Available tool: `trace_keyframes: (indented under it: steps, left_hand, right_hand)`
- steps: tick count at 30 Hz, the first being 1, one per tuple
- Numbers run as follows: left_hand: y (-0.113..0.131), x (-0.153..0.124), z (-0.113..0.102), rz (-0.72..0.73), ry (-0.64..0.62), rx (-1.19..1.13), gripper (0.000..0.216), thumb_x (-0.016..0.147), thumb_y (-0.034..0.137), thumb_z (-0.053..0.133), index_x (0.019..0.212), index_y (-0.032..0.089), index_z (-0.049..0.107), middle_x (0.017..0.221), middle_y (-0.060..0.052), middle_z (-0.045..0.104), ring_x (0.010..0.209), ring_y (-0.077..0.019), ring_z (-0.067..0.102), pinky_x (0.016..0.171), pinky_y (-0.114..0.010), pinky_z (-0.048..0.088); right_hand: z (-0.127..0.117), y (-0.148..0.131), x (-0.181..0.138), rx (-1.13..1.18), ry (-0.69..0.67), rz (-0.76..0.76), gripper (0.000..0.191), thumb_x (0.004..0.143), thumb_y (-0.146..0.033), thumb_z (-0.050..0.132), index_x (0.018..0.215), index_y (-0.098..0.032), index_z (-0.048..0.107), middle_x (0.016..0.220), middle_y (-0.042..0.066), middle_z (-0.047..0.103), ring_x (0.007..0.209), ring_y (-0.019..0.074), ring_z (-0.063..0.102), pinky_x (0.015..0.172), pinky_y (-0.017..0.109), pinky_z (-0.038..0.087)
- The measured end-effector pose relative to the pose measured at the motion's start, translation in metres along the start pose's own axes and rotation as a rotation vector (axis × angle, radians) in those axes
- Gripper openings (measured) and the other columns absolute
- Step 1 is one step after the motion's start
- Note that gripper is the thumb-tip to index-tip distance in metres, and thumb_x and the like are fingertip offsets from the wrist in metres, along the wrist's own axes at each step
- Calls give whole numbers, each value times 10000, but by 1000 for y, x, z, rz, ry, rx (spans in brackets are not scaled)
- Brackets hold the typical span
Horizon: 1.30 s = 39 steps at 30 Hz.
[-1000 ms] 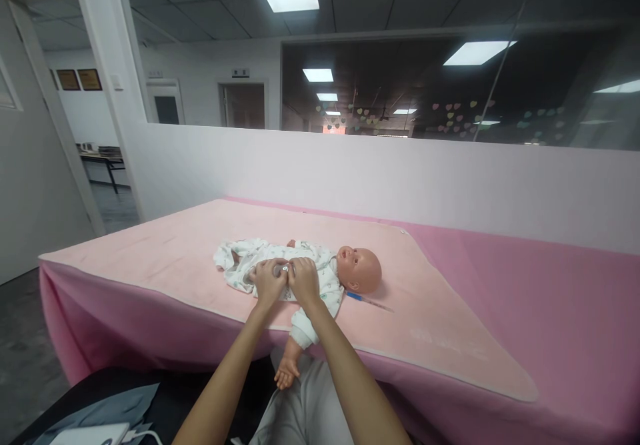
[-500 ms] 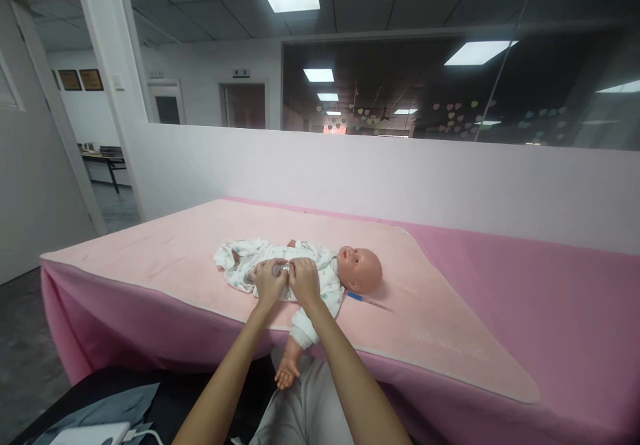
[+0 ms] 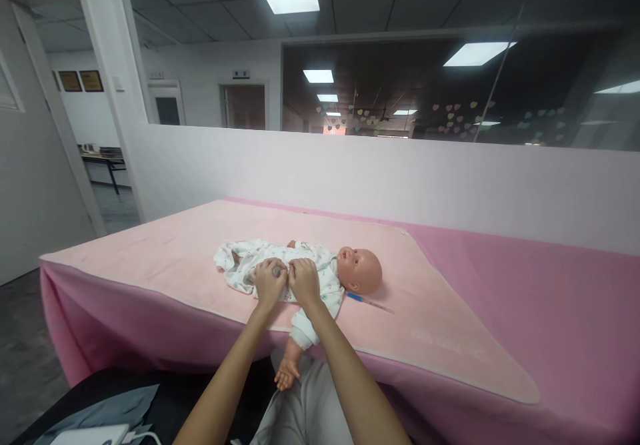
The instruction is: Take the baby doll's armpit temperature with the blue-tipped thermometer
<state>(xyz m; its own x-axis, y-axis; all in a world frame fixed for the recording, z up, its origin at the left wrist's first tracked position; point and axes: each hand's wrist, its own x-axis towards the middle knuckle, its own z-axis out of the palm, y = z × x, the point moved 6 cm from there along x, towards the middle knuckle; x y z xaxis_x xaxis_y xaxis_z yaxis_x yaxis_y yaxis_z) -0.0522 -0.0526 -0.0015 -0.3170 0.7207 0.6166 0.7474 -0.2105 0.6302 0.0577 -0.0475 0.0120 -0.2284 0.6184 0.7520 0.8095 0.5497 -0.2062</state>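
A baby doll (image 3: 359, 269) lies on its back on a pale pink blanket (image 3: 190, 258), head to the right, dressed in a white printed romper (image 3: 240, 261). My left hand (image 3: 269, 281) and my right hand (image 3: 303, 279) rest side by side on the doll's belly, fingers curled and pinching the front of the romper where they meet. One doll arm (image 3: 293, 358) hangs off the near edge of the table. A thin blue-tipped stick (image 3: 367, 300) lies beside the doll's head.
The blanket covers a table draped in a darker pink cloth (image 3: 550, 298). A low white partition wall (image 3: 400, 178) with dark glass runs behind it. A white device with a cable (image 3: 95, 435) lies at the lower left. A doorway (image 3: 100, 165) opens at the left.
My fingertips have closed together over the small shiny spot that showed between them on the romper. Both hands and the doll stay where they were.
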Motion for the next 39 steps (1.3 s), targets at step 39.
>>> trace_keyframes:
  steps: [39]
  left_hand:
    - [-3,0,1,28,30,-44,136,678,148,514,678,234,619,877,-14,628,899,-233,505,840,-370,298]
  right_hand:
    - [1,1,-1,26,9,6,172,842,-154,412,798,-189,575,790,37,612,767,170,512,774,301,358]
